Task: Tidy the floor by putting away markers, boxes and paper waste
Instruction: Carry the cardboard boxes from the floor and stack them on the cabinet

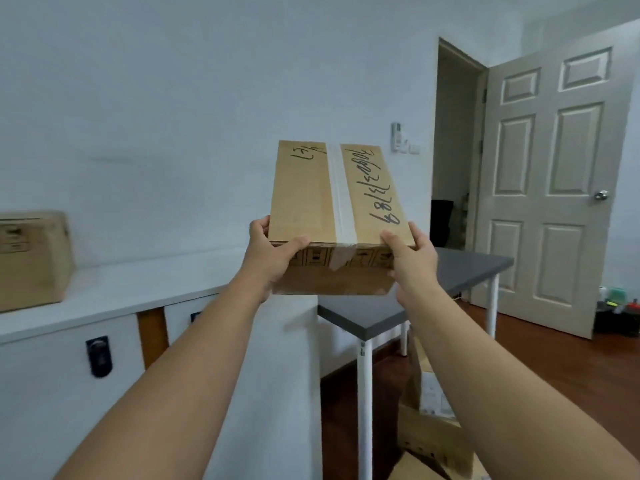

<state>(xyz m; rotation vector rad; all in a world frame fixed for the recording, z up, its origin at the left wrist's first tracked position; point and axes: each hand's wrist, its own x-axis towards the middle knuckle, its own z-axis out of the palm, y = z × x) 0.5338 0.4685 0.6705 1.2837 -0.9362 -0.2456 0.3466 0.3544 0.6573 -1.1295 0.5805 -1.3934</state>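
A brown cardboard box (332,202), taped along its top and marked with black handwriting, is held up at arm's length in front of me. My left hand (270,254) grips its near left corner, thumb on the top face. My right hand (410,258) grips the near right corner the same way. The box hovers over the right end of a white cabinet top (138,289), its underside hidden from view.
Another cardboard box (31,261) stands on the cabinet top at far left. A grey table (398,306) with white legs is right of the cabinet. More cardboard boxes (429,410) lie on the wooden floor beneath my right arm. A door (554,188) stands open at right.
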